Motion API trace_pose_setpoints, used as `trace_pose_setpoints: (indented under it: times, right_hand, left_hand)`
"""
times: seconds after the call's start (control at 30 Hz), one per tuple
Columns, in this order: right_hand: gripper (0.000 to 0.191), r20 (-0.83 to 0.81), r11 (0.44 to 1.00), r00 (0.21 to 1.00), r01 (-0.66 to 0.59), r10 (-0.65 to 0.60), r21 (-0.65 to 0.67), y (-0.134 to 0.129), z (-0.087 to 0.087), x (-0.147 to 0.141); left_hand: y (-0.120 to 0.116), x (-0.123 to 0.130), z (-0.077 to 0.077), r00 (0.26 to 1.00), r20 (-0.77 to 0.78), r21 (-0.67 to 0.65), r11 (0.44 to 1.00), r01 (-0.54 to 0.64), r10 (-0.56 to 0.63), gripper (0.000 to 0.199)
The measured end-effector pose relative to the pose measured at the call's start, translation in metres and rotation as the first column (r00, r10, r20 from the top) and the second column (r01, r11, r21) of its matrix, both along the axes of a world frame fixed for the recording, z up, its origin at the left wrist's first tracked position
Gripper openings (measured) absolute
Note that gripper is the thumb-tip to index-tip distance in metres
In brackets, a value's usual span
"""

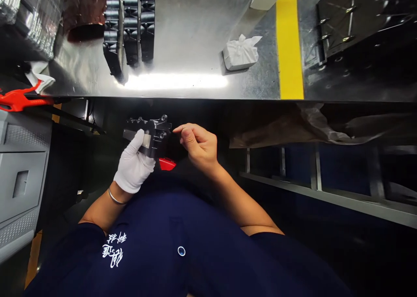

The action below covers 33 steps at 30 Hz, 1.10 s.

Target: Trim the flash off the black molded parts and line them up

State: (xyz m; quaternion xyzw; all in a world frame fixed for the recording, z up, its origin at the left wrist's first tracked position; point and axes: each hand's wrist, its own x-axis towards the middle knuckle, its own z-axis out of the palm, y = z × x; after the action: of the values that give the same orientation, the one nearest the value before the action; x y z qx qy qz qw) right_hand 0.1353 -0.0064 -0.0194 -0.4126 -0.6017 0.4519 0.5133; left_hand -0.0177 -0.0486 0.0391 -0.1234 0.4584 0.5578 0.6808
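My left hand (133, 164), in a white glove, grips a black moulded plastic part (156, 136) above my lap, thumb on its near face. The part has several round bosses and ribs, and a pale rectangular patch lies by the thumb. My right hand (200, 145) is bare. Its index finger points at the right edge of the part, the tip very close to it; I cannot tell whether it touches. The other fingers are curled and the thumb lies apart from the index fingertip, with nothing visible between them. A red object (167, 164) shows partly below the part.
On the metal bench (189, 36) stand rows of black plastic parts (130, 27), clear plastic trays (39, 18) and a knotted white bundle (241, 53). Yellow tape (289, 45) crosses it. A black fixture (355, 21) lies right. Red-handled tool (19, 100) and grey drawers (21, 179) are left.
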Motion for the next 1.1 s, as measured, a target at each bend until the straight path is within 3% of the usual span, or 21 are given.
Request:
trace_pose_setpoints:
  times: [0.1, 0.2, 0.73, 1.1]
  right_hand:
    - [0.029, 0.178, 0.956, 0.978, -0.151, 0.107, 0.251, 0.008, 0.011, 0.018]
    - [0.026, 0.275, 0.925, 0.955, -0.197, 0.107, 0.325, 0.011, 0.017, 0.024]
    - [0.027, 0.329, 0.899, 0.937, -0.243, 0.12, 0.363, 0.014, 0.019, 0.023]
    - [0.031, 0.313, 0.923, 0.943, -0.214, 0.11, 0.32, 0.014, 0.015, 0.025]
  left_hand:
    - [0.002, -0.004, 0.004, 1.0, 0.029, -0.009, 1.0, 0.006, -0.006, 0.037]
    - [0.001, -0.002, 0.003, 0.996, 0.091, -0.015, 1.0, 0.014, -0.012, 0.036]
    - [0.001, 0.005, 0.001, 0.995, 0.089, 0.083, 0.995, 0.045, -0.053, 0.039]
    - [0.0, 0.007, 0.0, 0.998, 0.038, 0.082, 0.996, 0.046, -0.049, 0.04]
